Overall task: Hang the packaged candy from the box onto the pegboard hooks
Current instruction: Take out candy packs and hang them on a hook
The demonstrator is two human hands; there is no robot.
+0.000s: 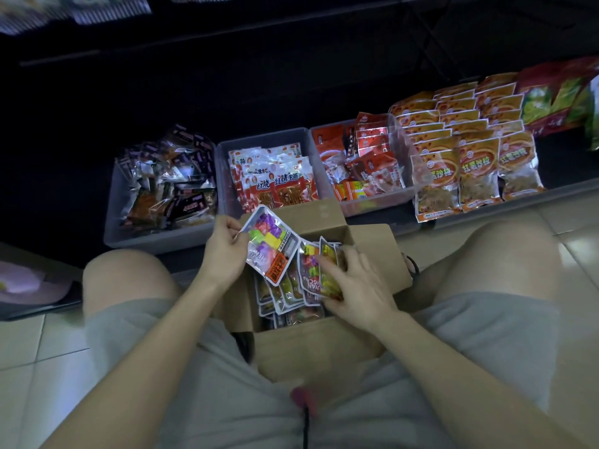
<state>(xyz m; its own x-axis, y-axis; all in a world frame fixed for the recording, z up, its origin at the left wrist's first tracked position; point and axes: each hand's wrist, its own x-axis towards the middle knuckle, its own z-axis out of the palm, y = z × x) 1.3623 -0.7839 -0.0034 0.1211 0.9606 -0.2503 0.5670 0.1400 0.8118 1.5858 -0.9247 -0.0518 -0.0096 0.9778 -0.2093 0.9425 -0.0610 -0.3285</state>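
Note:
An open cardboard box (372, 254) stands on the floor between my knees, with several candy packets (285, 296) lying inside. My left hand (223, 251) holds one clear packet of colourful candy (269, 244) by its top left corner, above the box's left side. My right hand (359, 286) reaches into the box and its fingers are closed on upright candy packets (316, 270) there. The pegboard hooks are lost in the dark area above.
On the low shelf ahead stand grey bins (223, 176) of red and dark snack packs, with rows of orange packets (470, 150) to the right. A dark flat object (32, 286) lies on the tiled floor at left. My knees flank the box.

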